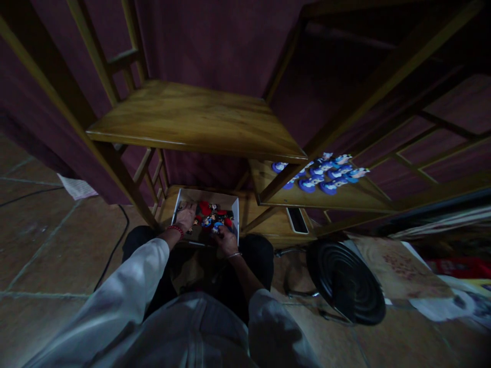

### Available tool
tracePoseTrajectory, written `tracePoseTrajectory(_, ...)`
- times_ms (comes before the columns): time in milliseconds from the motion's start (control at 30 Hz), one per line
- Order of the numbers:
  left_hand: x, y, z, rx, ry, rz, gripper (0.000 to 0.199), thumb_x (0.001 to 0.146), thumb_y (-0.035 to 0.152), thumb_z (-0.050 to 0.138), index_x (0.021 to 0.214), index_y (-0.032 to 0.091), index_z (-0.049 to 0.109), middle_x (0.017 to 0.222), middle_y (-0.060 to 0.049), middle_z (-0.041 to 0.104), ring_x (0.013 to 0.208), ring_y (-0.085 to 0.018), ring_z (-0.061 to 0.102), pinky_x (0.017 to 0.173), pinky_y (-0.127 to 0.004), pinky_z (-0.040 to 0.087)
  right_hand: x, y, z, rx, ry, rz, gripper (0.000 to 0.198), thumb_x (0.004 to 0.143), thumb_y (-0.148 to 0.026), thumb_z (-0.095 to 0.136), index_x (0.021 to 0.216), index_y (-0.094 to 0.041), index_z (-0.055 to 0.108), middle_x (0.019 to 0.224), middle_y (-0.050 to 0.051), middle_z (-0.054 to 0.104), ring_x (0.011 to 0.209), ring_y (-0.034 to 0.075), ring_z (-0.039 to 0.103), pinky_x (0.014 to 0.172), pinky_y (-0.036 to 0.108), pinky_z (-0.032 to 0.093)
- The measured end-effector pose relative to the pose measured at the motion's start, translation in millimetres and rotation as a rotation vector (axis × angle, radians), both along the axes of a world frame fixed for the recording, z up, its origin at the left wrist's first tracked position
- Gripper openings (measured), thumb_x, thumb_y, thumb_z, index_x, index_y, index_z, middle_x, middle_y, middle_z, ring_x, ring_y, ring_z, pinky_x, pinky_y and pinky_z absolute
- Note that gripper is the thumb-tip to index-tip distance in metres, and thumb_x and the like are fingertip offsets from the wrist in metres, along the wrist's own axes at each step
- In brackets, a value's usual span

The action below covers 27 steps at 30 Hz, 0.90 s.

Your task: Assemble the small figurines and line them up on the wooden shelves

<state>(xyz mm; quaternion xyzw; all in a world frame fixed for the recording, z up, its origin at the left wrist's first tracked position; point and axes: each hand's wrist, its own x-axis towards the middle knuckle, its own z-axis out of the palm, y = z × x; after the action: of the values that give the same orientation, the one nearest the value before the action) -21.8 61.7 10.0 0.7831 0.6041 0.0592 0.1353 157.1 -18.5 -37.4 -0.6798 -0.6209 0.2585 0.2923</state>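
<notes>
A shallow white-rimmed cardboard box (236, 207) sits on the lowest wooden shelf in front of my knees. Several small red, black and blue figurines (214, 207) lie inside it. My left hand (186, 216), with a red bead bracelet at the wrist, reaches into the left side of the box; its fingers look stretched out, and I see nothing held in them. In my right hand (227, 242), at the box's front right, a small blue-and-white figurine (218, 227) is pinched between the fingers.
Above the box juts a wooden shelf (192, 120). Several blue-and-white figurines (322, 171) stand on another shelf to the right. Below them lies a dark phone-like rectangle with a white rim (297, 220). A round black stool (345, 281) and flattened cardboard (402, 266) are at the right.
</notes>
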Motion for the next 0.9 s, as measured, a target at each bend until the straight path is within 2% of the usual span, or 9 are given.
tracePoseTrajectory(300, -2, 1, -7.7, 0.016, 0.006, 0.021, 0.042, 0.078, 0.009, 0.044, 0.119, 0.017, 0.045, 0.123, -0.012, 0.042, 0.112, -0.02, 0.043, 0.09, -0.027, 0.041, -1, 0, 1, -0.009, -0.023, -0.022, 0.028, 0.069, -0.027, 0.061, 0.096, -0.02, 0.06, 0.083, 0.003, 0.067, 0.077, 0.019, 0.063, 0.073, 0.03, 0.049)
tracePoseTrajectory(567, -2, -3, -12.5, 0.012, -0.043, 0.013, 0.049, 0.077, 0.003, 0.039, 0.122, 0.021, 0.045, 0.124, -0.01, 0.043, 0.093, -0.018, 0.057, 0.083, -0.029, 0.045, -1, 1, -6, 0.005, 0.025, -0.038, 0.031, 0.067, -0.028, 0.062, 0.097, -0.018, 0.061, 0.09, 0.005, 0.066, 0.084, 0.019, 0.062, 0.078, 0.032, 0.049)
tracePoseTrajectory(733, -3, -3, -12.9, -0.028, -0.085, 0.014, 0.056, 0.075, 0.001, 0.042, 0.127, 0.02, 0.04, 0.122, -0.011, 0.048, 0.1, -0.019, 0.055, 0.09, -0.032, 0.041, 0, 3, -10, -0.021, 0.11, -0.058, 0.028, 0.066, -0.025, 0.061, 0.093, -0.02, 0.062, 0.097, 0.005, 0.066, 0.086, 0.018, 0.062, 0.081, 0.032, 0.049)
tracePoseTrajectory(900, -5, -5, -13.5, -0.042, -0.125, 0.01, 0.059, 0.076, 0.005, 0.044, 0.132, 0.019, 0.034, 0.124, -0.011, 0.049, 0.104, -0.018, 0.053, 0.091, -0.03, 0.041, 0, 8, -12, -0.091, 0.183, -0.075, 0.028, 0.066, -0.022, 0.061, 0.093, -0.022, 0.062, 0.097, 0.002, 0.066, 0.086, 0.017, 0.063, 0.082, 0.032, 0.049)
